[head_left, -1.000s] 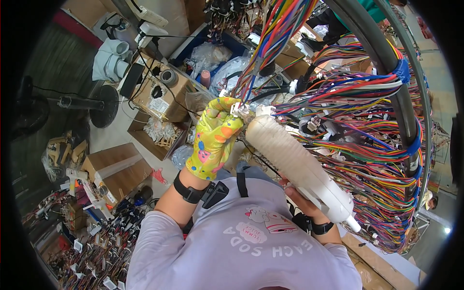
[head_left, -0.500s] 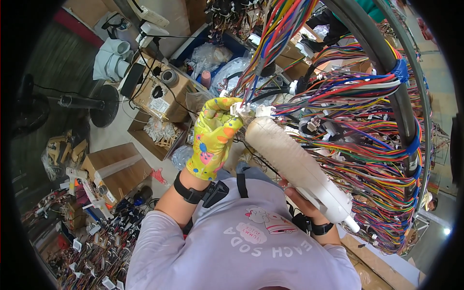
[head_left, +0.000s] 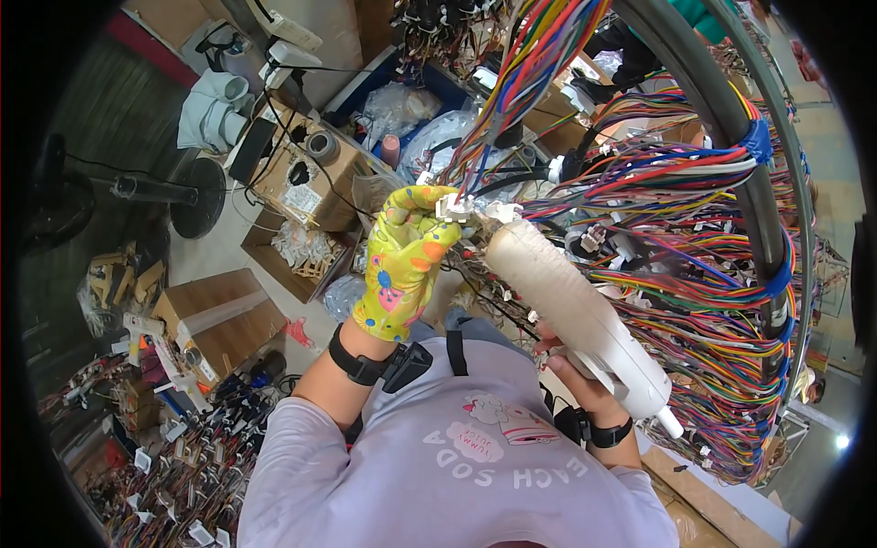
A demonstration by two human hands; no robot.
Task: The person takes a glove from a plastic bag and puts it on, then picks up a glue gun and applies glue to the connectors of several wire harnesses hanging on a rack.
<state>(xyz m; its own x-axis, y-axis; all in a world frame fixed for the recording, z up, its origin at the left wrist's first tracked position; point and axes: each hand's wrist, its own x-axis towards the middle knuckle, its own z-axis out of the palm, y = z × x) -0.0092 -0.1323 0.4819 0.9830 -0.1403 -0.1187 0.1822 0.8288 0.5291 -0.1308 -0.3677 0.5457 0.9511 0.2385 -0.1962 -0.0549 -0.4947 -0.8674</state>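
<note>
A cluttered workshop floor (head_left: 215, 242) spreads below, crowded with boxes and loose parts. To the right a grey curved frame (head_left: 731, 137) carries thick bundles of coloured wires (head_left: 694, 292) tied on with blue bands. On the floor, an open cardboard box (head_left: 306, 178) holds a roll of tape and small parts, a blue bin (head_left: 416, 96) just beyond it is stuffed with clear plastic bags, and a wooden box (head_left: 219, 315) lies nearer. The right hand (head_left: 585, 388) is clamped on the grip of a white tape gun (head_left: 575, 315), its tip against the wires. The gloved left hand (head_left: 406, 260) pinches a small white connector (head_left: 454, 208) right beside that tip.
</note>
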